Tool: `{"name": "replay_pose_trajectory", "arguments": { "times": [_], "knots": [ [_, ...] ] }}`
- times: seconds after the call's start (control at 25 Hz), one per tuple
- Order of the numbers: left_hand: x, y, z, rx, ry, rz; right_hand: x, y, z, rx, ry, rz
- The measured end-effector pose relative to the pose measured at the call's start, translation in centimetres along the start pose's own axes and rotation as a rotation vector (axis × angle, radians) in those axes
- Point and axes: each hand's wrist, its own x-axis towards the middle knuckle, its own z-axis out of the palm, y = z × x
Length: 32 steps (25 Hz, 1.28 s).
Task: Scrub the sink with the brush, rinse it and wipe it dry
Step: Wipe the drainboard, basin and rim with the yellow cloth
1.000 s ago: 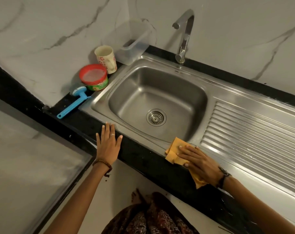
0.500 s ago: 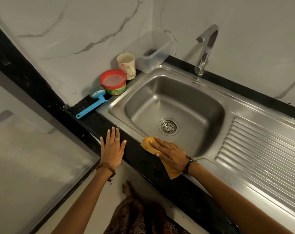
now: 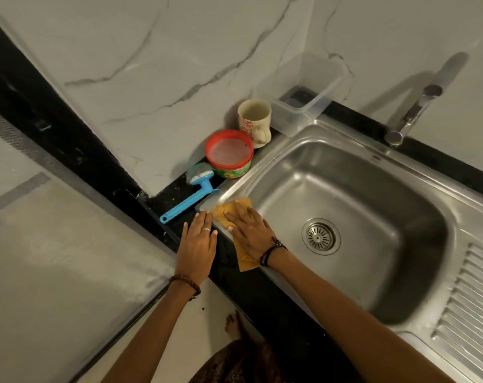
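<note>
The steel sink point(image 3: 373, 172) fills the right half of the view, with its drain point(image 3: 321, 236) in the basin floor. My right hand point(image 3: 250, 229) presses an orange cloth point(image 3: 230, 210) flat against the sink's front left corner rim, fingers straight. My left hand point(image 3: 198, 244) rests flat on the black counter edge point(image 3: 251, 288) just left of the cloth. A blue brush point(image 3: 192, 196) lies on the counter beyond my left hand, its bristle head towards the wall.
A red-rimmed tub point(image 3: 229, 153), a flowered mug point(image 3: 254, 123) and a clear plastic container point(image 3: 306, 98) stand along the wall left of the basin. The tap point(image 3: 417, 103) rises behind the sink. The ribbed drainboard point(image 3: 467, 313) lies at the right.
My right hand has slid the cloth leftward along the sink's front rim to its left corner. My left hand stays on the counter edge, now beside the cloth.
</note>
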Motion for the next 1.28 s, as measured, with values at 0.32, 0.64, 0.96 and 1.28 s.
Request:
{"name": "replay_pose_trajectory", "arguments": {
  "times": [0.32, 0.64, 0.96, 1.28],
  "knots": [
    [1.2, -1.6, 0.1, -0.202, 0.033, -0.035, -0.2, -0.1, 0.5, -0.099, 0.07, -0.182],
    [1.3, -2.2, 0.0, -0.195, 0.021, -0.009, 1.9, -2.4, -0.2, -0.098, 0.167, -0.037],
    [2.5, -0.8, 0.2, -0.083, 0.031, 0.119, 2.4, -2.9, -0.1, -0.059, 0.289, 0.223],
    [4.8, 0.0, 0.1, 0.115, -0.025, 0.275, 7.6, -0.9, -2.4, 0.336, 0.527, 0.485]
  ]
}}
